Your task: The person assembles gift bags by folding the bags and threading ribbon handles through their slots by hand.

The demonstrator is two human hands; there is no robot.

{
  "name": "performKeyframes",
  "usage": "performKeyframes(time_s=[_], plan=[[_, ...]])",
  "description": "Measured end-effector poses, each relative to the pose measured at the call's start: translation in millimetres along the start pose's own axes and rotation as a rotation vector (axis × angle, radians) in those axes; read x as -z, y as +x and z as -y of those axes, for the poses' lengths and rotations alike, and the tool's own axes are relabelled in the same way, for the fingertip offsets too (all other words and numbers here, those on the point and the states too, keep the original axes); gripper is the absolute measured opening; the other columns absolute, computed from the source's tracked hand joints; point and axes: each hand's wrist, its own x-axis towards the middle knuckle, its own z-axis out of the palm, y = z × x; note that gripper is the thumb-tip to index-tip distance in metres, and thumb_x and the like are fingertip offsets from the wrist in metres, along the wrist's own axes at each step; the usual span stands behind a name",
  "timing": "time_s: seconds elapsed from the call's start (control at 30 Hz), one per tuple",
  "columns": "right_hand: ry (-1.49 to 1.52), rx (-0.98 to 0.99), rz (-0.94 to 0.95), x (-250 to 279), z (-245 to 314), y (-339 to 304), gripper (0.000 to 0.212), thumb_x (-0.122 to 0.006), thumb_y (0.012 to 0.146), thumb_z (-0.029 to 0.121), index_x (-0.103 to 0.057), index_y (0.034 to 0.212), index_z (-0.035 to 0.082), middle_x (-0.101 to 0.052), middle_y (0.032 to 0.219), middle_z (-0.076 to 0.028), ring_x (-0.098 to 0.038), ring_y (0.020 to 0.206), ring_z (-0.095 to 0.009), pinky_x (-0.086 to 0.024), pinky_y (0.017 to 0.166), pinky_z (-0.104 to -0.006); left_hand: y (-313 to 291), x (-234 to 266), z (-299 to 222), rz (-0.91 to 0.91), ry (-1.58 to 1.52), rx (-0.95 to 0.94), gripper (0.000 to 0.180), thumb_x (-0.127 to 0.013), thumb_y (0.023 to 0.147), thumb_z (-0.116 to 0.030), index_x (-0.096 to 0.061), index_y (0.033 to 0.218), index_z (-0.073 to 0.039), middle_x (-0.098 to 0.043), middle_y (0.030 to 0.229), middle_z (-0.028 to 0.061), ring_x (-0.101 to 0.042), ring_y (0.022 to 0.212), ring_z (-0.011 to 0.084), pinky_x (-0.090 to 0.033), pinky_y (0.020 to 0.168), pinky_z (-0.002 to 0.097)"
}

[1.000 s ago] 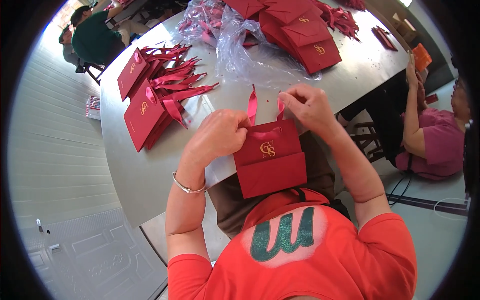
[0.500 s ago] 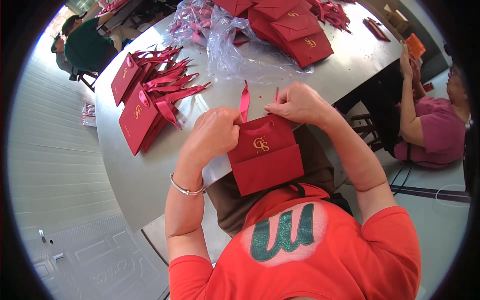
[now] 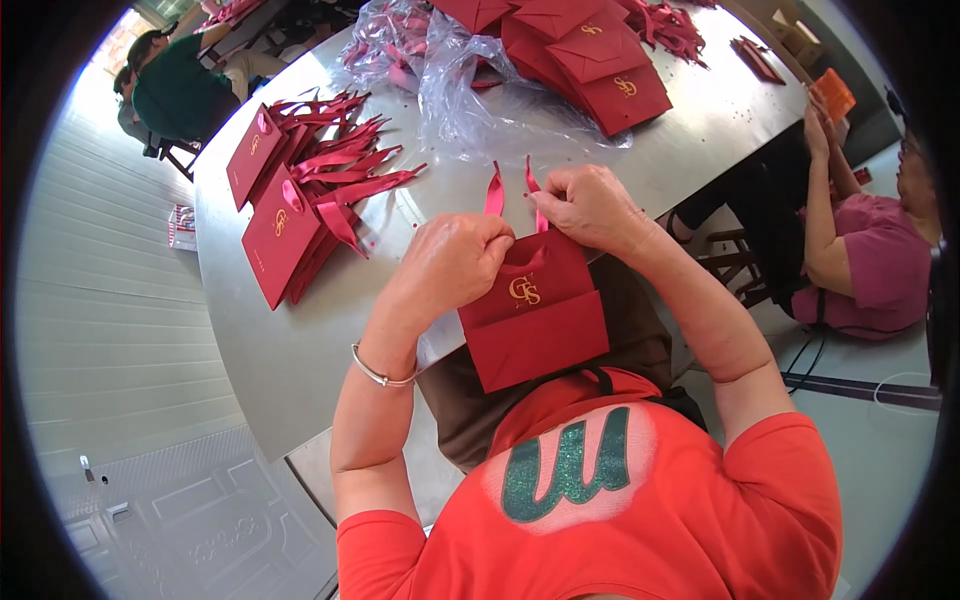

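Observation:
A small red paper gift bag (image 3: 540, 340) with a gold emblem lies flat across my lap at the table's front edge, its folded base toward me. My left hand (image 3: 452, 262) is closed at the bag's top left edge; its fingertips hide what exactly they pinch. Thumb and fingers of my right hand (image 3: 592, 208) pinch a pink ribbon (image 3: 541, 215) at the bag's top right. Another pink ribbon end (image 3: 495, 192) stands up beyond the top edge, beside my left hand.
Red bags with ribbons (image 3: 285, 235) are stacked on the metal table (image 3: 235, 350) at the left. Crumpled clear plastic (image 3: 460, 115) and a pile of red bags (image 3: 620, 90) lie at the back. One person (image 3: 880, 250) sits at the right; others sit far left.
My left hand has moved right along the bag's top edge, toward its middle. A second ribbon end now shows more fully beside my right hand. The bag has hardly moved.

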Motion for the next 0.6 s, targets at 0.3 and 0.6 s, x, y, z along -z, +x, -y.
performKeyframes(time_s=[0.3, 0.6], plan=[[-0.127, -0.116, -0.050, -5, -3, 10, 0.032, -0.059, 0.090, 0.026, -0.063, 0.083, -0.005, -0.064, 0.081, -0.028, -0.063, 0.084, -0.046, -0.049, 0.074, -0.0505, -1, 4, -1, 0.026, -0.043, -0.019, 0.014, -0.064, 0.086, -0.010, -0.069, 0.095, -0.001, -0.064, 0.074, 0.0192, -0.062, 0.066, 0.0346, -0.048, 0.064, 0.0403], [-0.094, -0.144, -0.056, -7, -3, 12, 0.030, -0.063, 0.089, 0.029, -0.065, 0.084, -0.001, -0.066, 0.080, -0.023, -0.065, 0.080, -0.041, -0.050, 0.071, -0.0478, -1, -1, -1, 0.018, -0.033, -0.035, 0.015, -0.068, 0.084, -0.014, -0.071, 0.093, -0.003, -0.068, 0.077, 0.0175, -0.066, 0.072, 0.0354, -0.050, 0.065, 0.0414]])
